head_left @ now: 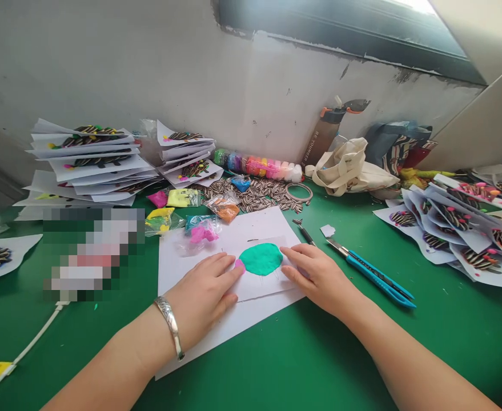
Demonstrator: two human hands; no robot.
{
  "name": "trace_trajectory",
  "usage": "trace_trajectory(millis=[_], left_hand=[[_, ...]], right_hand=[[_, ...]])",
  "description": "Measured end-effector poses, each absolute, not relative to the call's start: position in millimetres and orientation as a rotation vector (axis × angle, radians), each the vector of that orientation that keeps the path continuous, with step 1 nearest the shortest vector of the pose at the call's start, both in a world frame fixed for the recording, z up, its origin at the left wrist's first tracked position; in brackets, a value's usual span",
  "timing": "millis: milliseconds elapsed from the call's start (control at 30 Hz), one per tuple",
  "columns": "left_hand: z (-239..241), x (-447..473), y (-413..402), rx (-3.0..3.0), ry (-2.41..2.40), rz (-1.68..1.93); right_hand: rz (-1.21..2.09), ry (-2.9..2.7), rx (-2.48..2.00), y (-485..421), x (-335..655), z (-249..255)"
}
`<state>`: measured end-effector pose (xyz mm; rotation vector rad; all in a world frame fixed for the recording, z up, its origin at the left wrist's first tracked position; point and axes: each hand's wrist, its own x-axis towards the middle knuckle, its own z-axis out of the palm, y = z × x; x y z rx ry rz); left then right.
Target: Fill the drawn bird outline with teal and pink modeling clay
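Note:
A flat, rounded piece of green modelling clay (pixel 260 259) lies on a small sheet of white paper (pixel 251 293), over a larger white sheet (pixel 182 354). Faint drawn lines show below the clay. At its left edge sits a small pink clay piece (pixel 239 265), touched by the index fingertip of my left hand (pixel 205 288). The fingers of that hand stretch forward over the paper. Opposite, my right hand (pixel 314 274) rests with thumb and index finger apart at the clay's right edge. No object shows within its fingers.
Right of the paper lie a blue utility knife (pixel 374 277) and a dark pen-like tool (pixel 305 233). Bagged clay (pixel 203 233), sunflower seeds (pixel 263 194) and clay tubs (pixel 272 166) stand behind. Decorated paper stacks (pixel 100 160) flank them. A white cable (pixel 32 345) crosses the left.

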<state>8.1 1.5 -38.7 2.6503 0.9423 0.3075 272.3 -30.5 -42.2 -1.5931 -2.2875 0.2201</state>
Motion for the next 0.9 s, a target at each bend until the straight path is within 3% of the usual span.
trace_trajectory(millis=[533,900], left_hand=[[-41.2,5.7,5.4,2.675,0.953,0.261],[-28.2,7.0,9.3,2.676,0.990,0.292]], right_hand=[[0.352,-2.200,-1.624,-28.4,276.6,-46.4],[0.038,-2.368,-1.385,-43.2,254.7,-42.8]])
